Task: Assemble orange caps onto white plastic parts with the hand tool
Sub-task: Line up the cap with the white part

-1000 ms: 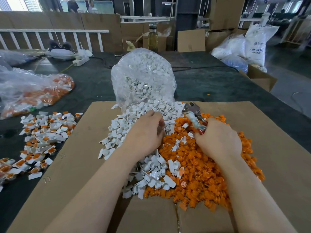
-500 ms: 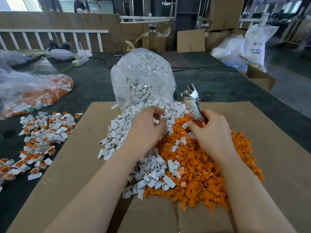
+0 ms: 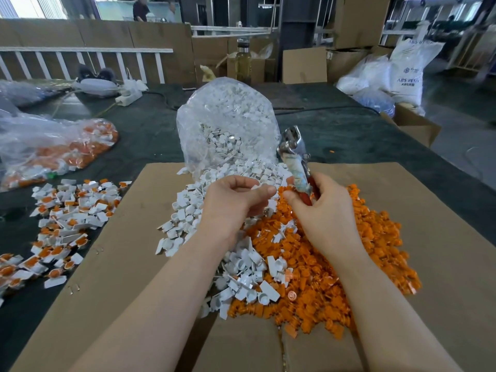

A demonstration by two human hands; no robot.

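The head camera looks forward and down over two bare forearms reaching onto a flat sheet of brown cardboard that lies on a dark green table.

The left hand is raised just above the middle of the sheet. Its fingers are curled inward, and thumb and forefinger pinch a small white plastic part, mostly hidden by the fingers.

The right hand is just beside it, the two thumbs nearly touching. Its fingers wrap around the handles of the hand tool, which points up and away. The tool has a shiny metal head, one handle wrapped in pale tape and one red handle. Whether its jaws are open cannot be told.

Under the hands lie two heaps that meet and mix: a white parts pile on the left and an orange caps pile on the right. Behind them, an upright clear bag spills more white parts onto the cardboard.

On the table to the left, a scatter of assembled pieces, white with orange caps fitted, spreads toward the left edge. Farther back on the left lies a second clear bag with orange and white pieces inside.

At the far side are cardboard boxes, a glass bottle and white sacks.
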